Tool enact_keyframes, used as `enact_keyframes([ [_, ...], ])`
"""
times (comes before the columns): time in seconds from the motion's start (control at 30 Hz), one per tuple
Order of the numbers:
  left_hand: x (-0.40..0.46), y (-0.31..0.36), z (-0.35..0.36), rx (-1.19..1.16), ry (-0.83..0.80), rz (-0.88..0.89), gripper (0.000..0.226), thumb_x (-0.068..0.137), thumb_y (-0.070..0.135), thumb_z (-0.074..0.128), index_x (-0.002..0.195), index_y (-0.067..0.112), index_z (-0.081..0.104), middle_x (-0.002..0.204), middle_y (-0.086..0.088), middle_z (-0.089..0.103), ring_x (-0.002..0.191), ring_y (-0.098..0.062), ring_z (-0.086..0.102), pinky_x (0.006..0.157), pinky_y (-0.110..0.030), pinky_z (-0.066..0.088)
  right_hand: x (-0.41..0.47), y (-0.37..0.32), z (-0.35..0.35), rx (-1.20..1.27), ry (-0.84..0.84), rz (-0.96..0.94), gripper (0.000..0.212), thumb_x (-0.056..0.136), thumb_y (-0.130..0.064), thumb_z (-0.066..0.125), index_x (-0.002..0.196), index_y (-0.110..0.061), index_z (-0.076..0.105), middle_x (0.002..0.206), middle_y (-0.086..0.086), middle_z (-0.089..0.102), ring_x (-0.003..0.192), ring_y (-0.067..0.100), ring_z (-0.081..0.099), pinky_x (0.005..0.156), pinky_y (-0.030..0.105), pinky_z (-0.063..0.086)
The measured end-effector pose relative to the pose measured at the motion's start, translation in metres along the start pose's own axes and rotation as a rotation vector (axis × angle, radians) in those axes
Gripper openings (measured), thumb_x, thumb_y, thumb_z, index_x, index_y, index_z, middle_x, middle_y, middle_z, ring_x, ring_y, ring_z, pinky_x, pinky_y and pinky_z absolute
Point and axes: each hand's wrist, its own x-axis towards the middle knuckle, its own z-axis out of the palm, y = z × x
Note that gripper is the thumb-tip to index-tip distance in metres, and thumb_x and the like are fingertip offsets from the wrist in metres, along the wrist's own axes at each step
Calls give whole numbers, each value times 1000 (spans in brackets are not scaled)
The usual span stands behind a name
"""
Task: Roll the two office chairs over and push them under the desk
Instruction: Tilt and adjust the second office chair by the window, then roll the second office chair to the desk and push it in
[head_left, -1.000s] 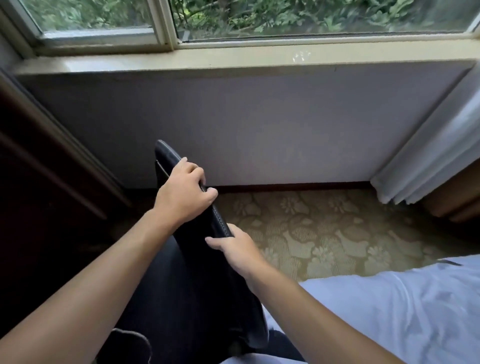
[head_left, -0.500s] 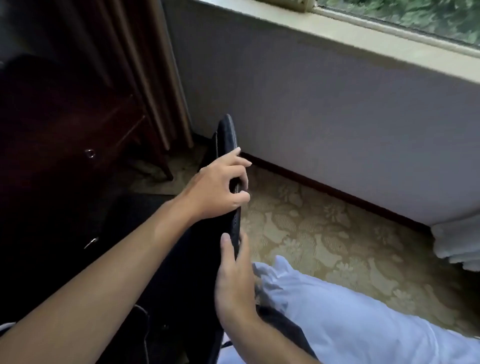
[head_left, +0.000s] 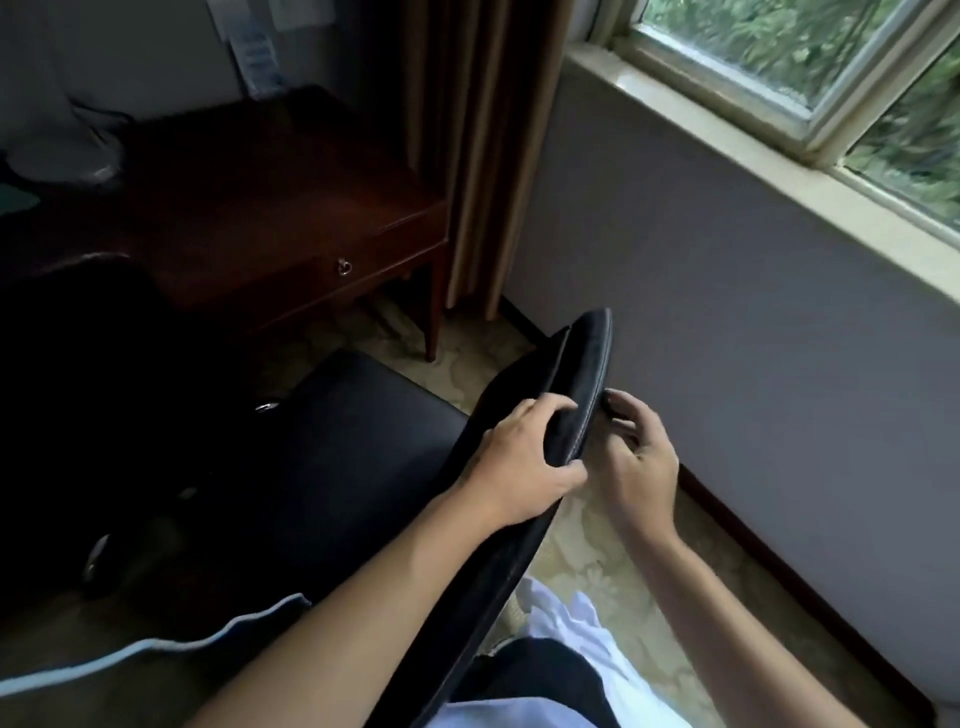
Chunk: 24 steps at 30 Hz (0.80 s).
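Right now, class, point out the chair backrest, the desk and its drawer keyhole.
chair backrest (head_left: 587, 374), head view, on its padded top edge.
desk (head_left: 270, 208), head view, on its bare top.
drawer keyhole (head_left: 344, 267), head view, on the metal lock.

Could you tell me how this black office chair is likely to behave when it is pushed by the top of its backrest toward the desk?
The black office chair would probably roll less freely on the patterned carpet. With the left hand gripping the backrest top, it may tip or swivel rather than track straight. The smooth padding might be slippery.
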Motion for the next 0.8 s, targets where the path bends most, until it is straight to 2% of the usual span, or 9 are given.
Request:
enact_keyframes([
  [0.07,-1,-1,1,-20,15,-17,57,65,49,63,120,45,47,118,19,56,106,-8,56,93,-35,49,22,-3,-9,-114,-52,-111,42,83,0,54,111,-27,67,115,-12,64,110,9,59,99,42,47],
  [0.2,-3,-4,1,-23,32,-48,52,69,46,65,119,48,50,120,23,57,107,-2,55,91,-30,49,60,-14,-13,-391,-163,-449,36,85,-16,50,115,-24,68,128,-7,58,122,16,47,101,29,38],
  [0.3,-6,8,14,20,131,-96,48,71,45,63,117,48,49,118,24,57,104,-3,56,85,-24,46,98,-21,-10,-620,-294,-653,32,85,-23,52,112,-24,69,132,-4,59,130,22,43,102,39,34],
  [0.4,-14,19,28,112,247,-171,46,74,47,61,118,41,48,112,16,58,96,-14,60,83,-33,50,138,-22,0,-892,-527,-729,28,88,-29,54,111,-25,69,125,-7,64,131,20,44,111,52,20],
  [0.47,-13,24,31,159,294,-283,46,74,50,64,116,39,48,110,15,59,95,-17,61,81,-36,51,157,-22,13,-1005,-722,-744,26,90,-34,46,100,-28,69,113,-10,68,122,17,48,110,55,18],
  [0.53,-6,30,40,260,406,-401,42,74,49,64,110,38,47,104,13,60,90,-20,61,75,-37,52,166,-19,25,-1001,-759,-862,32,88,-38,36,75,-26,63,89,-11,69,103,17,55,106,56,23],
  [0.6,8,37,50,396,517,-472,38,71,51,63,102,37,46,96,12,60,84,-21,62,68,-34,49,176,-13,25,-885,-683,-981,33,85,-37,34,61,-24,52,72,-7,66,87,20,59,102,54,29],
  [0.7,15,49,73,446,617,-642,42,62,63,62,97,40,53,89,14,59,81,-17,60,63,-30,39,190,5,12,-727,-732,-1195,36,90,-36,34,60,-25,48,67,-5,64,79,25,60,92,49,37],
  [0.8,10,58,86,468,595,-729,45,58,70,60,96,45,55,90,18,57,84,-16,58,69,-31,40,198,10,-6,-803,-862,-1238,46,94,-44,25,70,-24,60,79,-4,68,89,25,61,89,44,38],
])
